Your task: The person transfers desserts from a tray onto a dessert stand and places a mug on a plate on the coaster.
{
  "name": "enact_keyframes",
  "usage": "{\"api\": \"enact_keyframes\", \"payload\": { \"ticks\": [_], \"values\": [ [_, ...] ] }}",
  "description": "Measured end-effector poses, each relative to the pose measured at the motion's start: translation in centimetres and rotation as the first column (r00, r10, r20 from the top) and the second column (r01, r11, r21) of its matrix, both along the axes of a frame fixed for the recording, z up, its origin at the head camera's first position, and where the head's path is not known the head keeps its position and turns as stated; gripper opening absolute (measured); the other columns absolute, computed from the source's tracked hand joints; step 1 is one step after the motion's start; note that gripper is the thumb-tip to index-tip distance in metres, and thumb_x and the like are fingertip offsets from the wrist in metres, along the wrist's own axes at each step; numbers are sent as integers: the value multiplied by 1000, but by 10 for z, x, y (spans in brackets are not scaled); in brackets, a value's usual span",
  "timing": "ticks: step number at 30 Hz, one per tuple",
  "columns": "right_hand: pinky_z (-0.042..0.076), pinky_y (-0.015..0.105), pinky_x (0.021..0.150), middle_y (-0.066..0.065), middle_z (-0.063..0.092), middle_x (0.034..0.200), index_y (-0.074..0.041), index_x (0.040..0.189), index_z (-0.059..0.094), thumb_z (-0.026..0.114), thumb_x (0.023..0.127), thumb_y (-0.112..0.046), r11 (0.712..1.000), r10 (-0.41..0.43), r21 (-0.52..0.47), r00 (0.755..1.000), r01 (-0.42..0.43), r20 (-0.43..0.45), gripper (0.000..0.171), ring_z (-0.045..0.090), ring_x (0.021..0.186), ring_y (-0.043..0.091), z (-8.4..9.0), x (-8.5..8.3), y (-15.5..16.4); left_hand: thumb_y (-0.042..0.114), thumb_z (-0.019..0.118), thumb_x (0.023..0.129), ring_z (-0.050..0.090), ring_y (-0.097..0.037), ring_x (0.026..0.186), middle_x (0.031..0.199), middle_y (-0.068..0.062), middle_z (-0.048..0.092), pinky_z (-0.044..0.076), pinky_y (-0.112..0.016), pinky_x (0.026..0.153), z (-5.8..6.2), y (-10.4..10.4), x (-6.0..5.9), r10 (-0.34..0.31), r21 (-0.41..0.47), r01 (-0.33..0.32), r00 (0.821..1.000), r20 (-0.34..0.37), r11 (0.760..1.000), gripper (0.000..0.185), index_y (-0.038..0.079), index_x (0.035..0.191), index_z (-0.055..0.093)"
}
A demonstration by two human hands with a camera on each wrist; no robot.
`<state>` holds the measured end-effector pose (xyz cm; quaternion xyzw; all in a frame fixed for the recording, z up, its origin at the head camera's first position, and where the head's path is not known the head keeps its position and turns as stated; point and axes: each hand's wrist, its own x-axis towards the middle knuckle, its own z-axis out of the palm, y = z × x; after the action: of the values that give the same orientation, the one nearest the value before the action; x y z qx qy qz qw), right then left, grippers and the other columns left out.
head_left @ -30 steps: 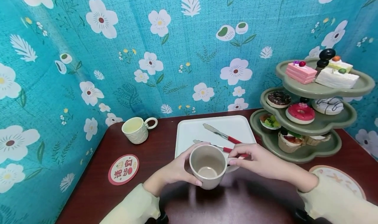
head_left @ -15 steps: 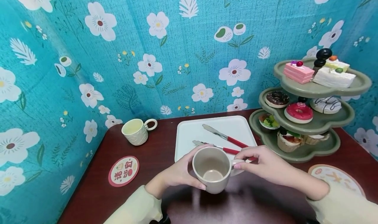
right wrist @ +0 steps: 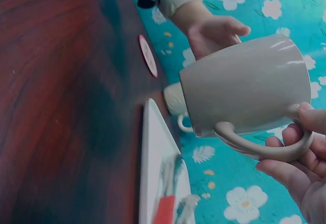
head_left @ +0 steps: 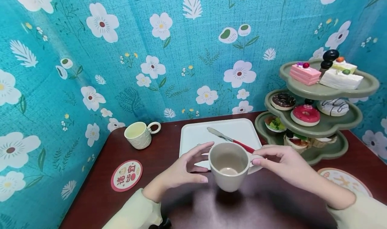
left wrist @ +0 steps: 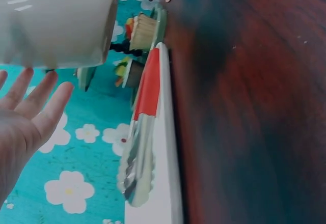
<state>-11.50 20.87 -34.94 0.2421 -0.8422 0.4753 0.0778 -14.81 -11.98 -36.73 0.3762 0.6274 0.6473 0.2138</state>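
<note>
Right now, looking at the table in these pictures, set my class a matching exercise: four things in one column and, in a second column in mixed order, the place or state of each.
Things:
1. grey mug
2. cream cup
3. tongs
4. pink doughnut

Places or states:
A. lying on the white tray
B. on the middle tier of the green stand
C. held off the table by its handle in the right hand
D. standing on the table near the left wall

Pairs: 1-C, 2-D, 3-A, 4-B
</note>
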Motion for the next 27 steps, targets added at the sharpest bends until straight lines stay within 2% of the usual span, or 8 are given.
{"api": "enact_keyframes", "payload": {
  "ticks": [5,9,13,16,20,23,24,27],
  "values": [
    [53,19,71,-9,76,98,-14,107,80,78,90,-6,997,-70,23,997,71,-18,19,63,91,3,3,1,17,25,76,95,46,-36,139,153,-24,44,48,-48,104,6,-8,-3,5,2,-5,997,-76,1000,81,3,159,31],
    [55,19,69,-8,75,99,-11,110,79,78,90,-6,992,-124,33,992,124,13,20,64,90,2,5,1,33,17,73,96,49,-33,138,148,-25,50,47,-46,105,12,-16,-4,29,-20,-32,991,-133,999,73,2,156,35],
    [56,20,67,-7,74,100,-11,112,78,77,92,-9,983,-176,53,983,174,47,20,67,89,2,6,4,49,10,72,96,53,-29,134,143,-21,57,47,-44,105,15,-30,-4,80,-49,-89,982,-169,995,65,0,153,42],
    [55,19,67,-10,74,102,-10,114,78,77,93,-13,967,-244,94,968,238,64,21,64,90,-5,5,6,62,6,71,95,56,-28,131,141,-18,60,48,-40,104,16,-44,-4,141,-75,-159,970,-196,984,60,1,150,47],
    [52,17,64,4,74,110,-5,116,77,77,94,-19,925,-354,177,931,335,86,26,55,91,-16,0,10,79,0,70,94,58,-30,128,140,-16,61,48,-40,104,16,-63,-6,233,-97,-267,935,-268,959,57,-1,147,50],
    [51,17,61,18,73,109,-1,117,75,74,96,-21,899,-406,225,909,377,99,29,54,84,-16,-3,15,89,-3,69,93,59,-28,127,139,-15,62,49,-40,104,18,-76,-8,293,-110,-345,898,-329,932,56,-1,146,51],
    [51,18,59,19,73,108,0,116,75,74,97,-21,890,-422,234,901,391,101,29,53,82,-15,-4,17,92,-3,69,93,60,-26,127,138,-14,63,49,-39,103,18,-80,-8,313,-120,-372,885,-344,920,56,1,145,53],
    [49,14,57,-3,74,97,6,110,75,75,95,-18,870,-472,200,879,451,70,28,54,78,-16,-10,24,104,-2,70,93,61,-23,125,136,-12,65,49,-37,102,19,-91,-7,354,-143,-433,854,-383,890,54,5,144,56]
  ]
}}
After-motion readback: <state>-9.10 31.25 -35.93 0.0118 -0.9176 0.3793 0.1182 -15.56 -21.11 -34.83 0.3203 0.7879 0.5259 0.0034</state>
